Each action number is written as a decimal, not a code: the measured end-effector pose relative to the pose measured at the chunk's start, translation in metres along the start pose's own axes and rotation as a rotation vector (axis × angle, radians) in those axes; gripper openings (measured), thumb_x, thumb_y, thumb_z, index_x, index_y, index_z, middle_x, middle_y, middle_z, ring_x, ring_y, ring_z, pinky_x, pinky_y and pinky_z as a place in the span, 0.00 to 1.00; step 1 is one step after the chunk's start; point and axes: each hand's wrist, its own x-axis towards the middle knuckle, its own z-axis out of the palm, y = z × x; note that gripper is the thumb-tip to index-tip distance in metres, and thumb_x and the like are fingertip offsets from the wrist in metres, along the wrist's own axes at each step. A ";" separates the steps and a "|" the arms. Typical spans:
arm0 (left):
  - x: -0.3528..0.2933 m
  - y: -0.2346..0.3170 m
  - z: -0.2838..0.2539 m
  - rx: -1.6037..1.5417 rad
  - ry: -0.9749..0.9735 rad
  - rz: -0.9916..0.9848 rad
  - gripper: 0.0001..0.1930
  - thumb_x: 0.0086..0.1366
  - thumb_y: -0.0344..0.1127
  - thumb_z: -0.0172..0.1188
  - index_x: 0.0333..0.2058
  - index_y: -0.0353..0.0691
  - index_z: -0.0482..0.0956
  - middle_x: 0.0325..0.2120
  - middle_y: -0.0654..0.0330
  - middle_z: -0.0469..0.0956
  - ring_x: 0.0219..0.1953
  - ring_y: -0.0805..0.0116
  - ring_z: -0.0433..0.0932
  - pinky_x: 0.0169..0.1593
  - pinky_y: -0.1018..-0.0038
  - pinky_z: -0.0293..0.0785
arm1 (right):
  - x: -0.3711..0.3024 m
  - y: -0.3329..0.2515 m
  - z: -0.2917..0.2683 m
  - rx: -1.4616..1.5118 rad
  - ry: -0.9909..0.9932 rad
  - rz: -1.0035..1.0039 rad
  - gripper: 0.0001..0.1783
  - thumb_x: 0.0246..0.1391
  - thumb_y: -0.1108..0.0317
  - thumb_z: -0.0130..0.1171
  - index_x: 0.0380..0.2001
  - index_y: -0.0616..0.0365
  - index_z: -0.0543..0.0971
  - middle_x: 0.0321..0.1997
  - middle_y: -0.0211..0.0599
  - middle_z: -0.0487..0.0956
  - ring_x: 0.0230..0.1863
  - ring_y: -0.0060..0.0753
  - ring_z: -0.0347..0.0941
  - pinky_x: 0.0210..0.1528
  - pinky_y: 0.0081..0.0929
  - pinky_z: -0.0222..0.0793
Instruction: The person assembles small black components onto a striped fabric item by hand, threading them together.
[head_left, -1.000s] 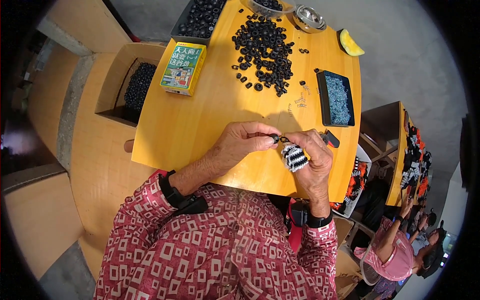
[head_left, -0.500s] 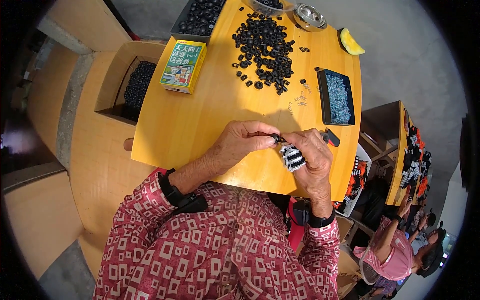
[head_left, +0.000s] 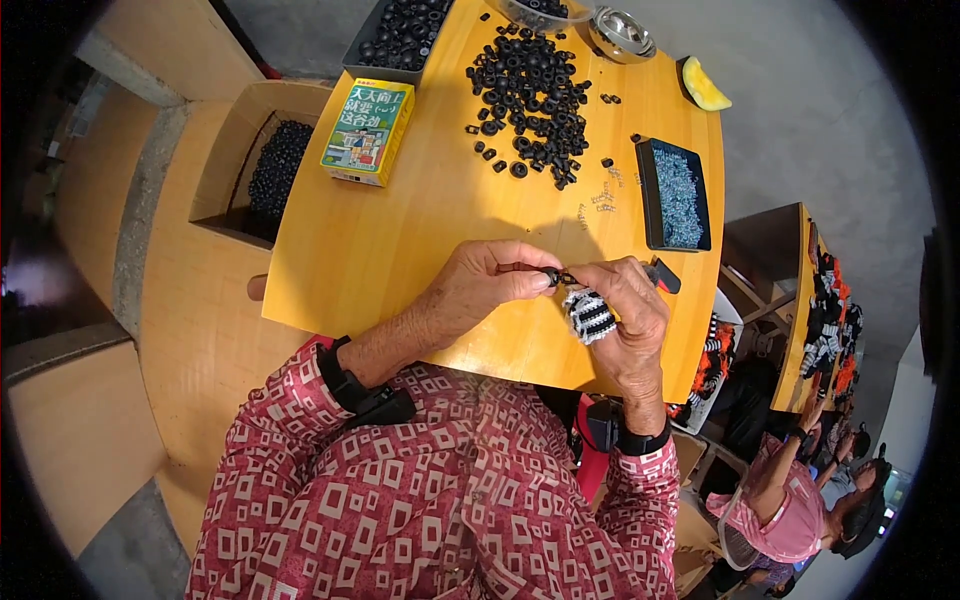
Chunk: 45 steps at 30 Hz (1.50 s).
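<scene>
Over the table's near edge, my left hand point(head_left: 478, 288) pinches a small black plastic piece point(head_left: 550, 274), which looks like a cord lock, between thumb and fingertips. My right hand point(head_left: 630, 318) is closed on a bundle of black-and-white striped cord point(head_left: 588, 315), which hangs below its thumb and fingers. Its fingertips are close to the black piece, at a short dark bit between the two hands. The fingers hide much of that piece, so how it meets the cord cannot be made out.
Beyond my hands, loose black plastic parts point(head_left: 525, 100) are heaped on the wooden table point(head_left: 430, 180). Small springs point(head_left: 604, 197) lie beside a black tray point(head_left: 650, 215) of many more. A yellow box point(head_left: 368, 132), a grey bin point(head_left: 405, 72), a metal bowl point(head_left: 620, 35) and a melon slice point(head_left: 706, 85) stand around.
My right fingertips have drawn slightly to the right, away from the left ones, and the striped cord has shifted with them. My left hand stays nearly still on the black piece.
</scene>
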 end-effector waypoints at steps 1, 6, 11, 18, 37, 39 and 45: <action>0.000 0.000 0.000 0.000 -0.001 0.000 0.15 0.67 0.31 0.61 0.50 0.33 0.80 0.42 0.59 0.83 0.46 0.74 0.80 0.54 0.75 0.75 | 0.001 0.000 0.000 0.000 0.000 0.001 0.20 0.38 0.81 0.64 0.40 0.60 0.83 0.35 0.39 0.81 0.35 0.41 0.76 0.38 0.32 0.71; 0.000 0.000 -0.001 0.011 -0.005 0.004 0.15 0.67 0.31 0.61 0.50 0.32 0.80 0.41 0.61 0.83 0.45 0.76 0.79 0.53 0.76 0.75 | 0.002 -0.002 0.000 -0.025 -0.027 -0.038 0.21 0.39 0.81 0.65 0.42 0.61 0.83 0.36 0.40 0.81 0.36 0.41 0.76 0.38 0.32 0.72; 0.000 -0.004 -0.001 0.028 0.010 0.017 0.14 0.67 0.30 0.61 0.50 0.32 0.80 0.41 0.62 0.82 0.45 0.77 0.78 0.52 0.77 0.75 | 0.001 -0.002 0.002 -0.012 -0.011 -0.053 0.20 0.39 0.80 0.65 0.41 0.61 0.83 0.35 0.40 0.81 0.35 0.41 0.76 0.38 0.33 0.73; 0.000 -0.008 0.000 -0.006 0.043 0.005 0.13 0.67 0.30 0.61 0.48 0.33 0.81 0.40 0.64 0.81 0.44 0.78 0.78 0.51 0.79 0.74 | 0.002 0.003 0.007 -0.020 0.004 -0.057 0.19 0.39 0.82 0.65 0.40 0.60 0.84 0.35 0.40 0.82 0.36 0.40 0.77 0.38 0.31 0.74; -0.001 -0.013 -0.002 -0.083 0.024 0.045 0.12 0.68 0.29 0.59 0.48 0.33 0.79 0.41 0.64 0.81 0.43 0.77 0.78 0.51 0.77 0.76 | -0.019 0.008 0.043 0.038 0.219 -0.051 0.21 0.41 0.82 0.70 0.43 0.60 0.84 0.35 0.39 0.83 0.35 0.36 0.78 0.39 0.28 0.74; -0.002 -0.012 -0.001 -0.058 0.015 0.037 0.11 0.69 0.29 0.59 0.48 0.33 0.79 0.40 0.64 0.81 0.42 0.78 0.78 0.49 0.77 0.76 | -0.022 0.008 0.047 0.009 0.262 -0.063 0.23 0.40 0.81 0.71 0.45 0.60 0.84 0.35 0.40 0.83 0.34 0.37 0.77 0.38 0.29 0.73; 0.001 -0.009 -0.004 -0.063 -0.040 -0.037 0.12 0.70 0.31 0.59 0.49 0.33 0.79 0.40 0.62 0.80 0.43 0.76 0.78 0.50 0.77 0.76 | -0.032 0.010 0.053 0.076 0.275 0.042 0.23 0.40 0.81 0.71 0.44 0.60 0.84 0.35 0.39 0.83 0.35 0.36 0.77 0.39 0.28 0.73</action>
